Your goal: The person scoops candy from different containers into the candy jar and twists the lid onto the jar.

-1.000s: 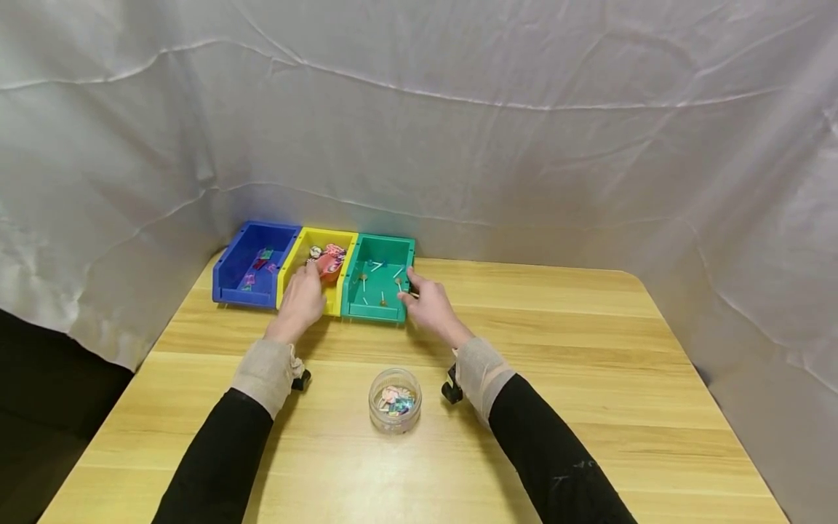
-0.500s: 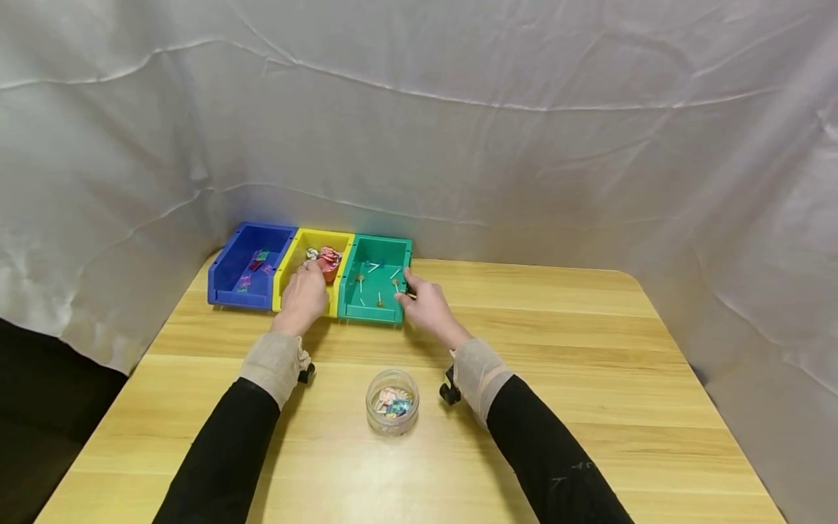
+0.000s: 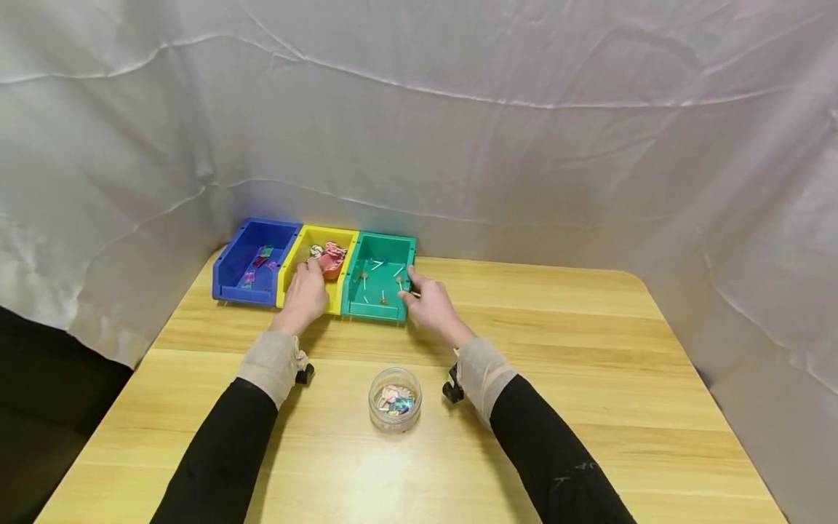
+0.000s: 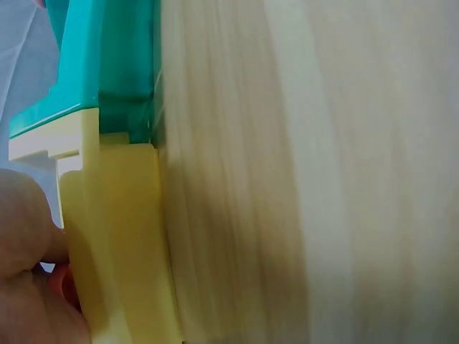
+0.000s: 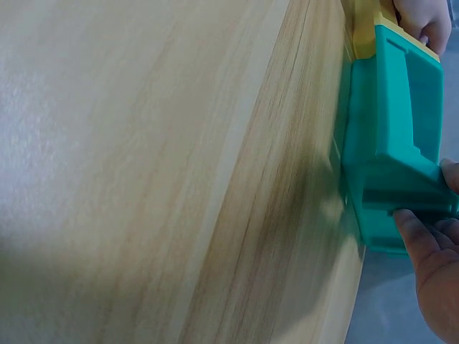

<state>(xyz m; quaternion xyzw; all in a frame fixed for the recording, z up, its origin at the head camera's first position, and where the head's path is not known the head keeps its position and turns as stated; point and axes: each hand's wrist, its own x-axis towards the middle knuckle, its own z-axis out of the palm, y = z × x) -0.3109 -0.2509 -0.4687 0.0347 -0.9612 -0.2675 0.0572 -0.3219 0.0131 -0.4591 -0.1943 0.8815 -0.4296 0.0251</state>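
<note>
Your left hand (image 3: 305,295) is in the yellow bin (image 3: 334,298), its fingers curled round the red scoop (image 3: 332,273), which sits inside that bin with pink-and-white pieces (image 3: 335,252) at its twelve o'clock; your right hand (image 3: 432,304) grips the green bin (image 3: 373,311) by its three o'clock wall; from the yellow bin, the green one adjoins at three o'clock, the blue bin (image 3: 244,295) at nine; the clear jar (image 3: 394,424), partly filled, stands on the table (image 3: 589,349) at five o'clock.

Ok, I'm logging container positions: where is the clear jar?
In the head view, the clear jar stands on the table, left of centre, between the black sleeves, nearer the camera than the green bin.
</note>
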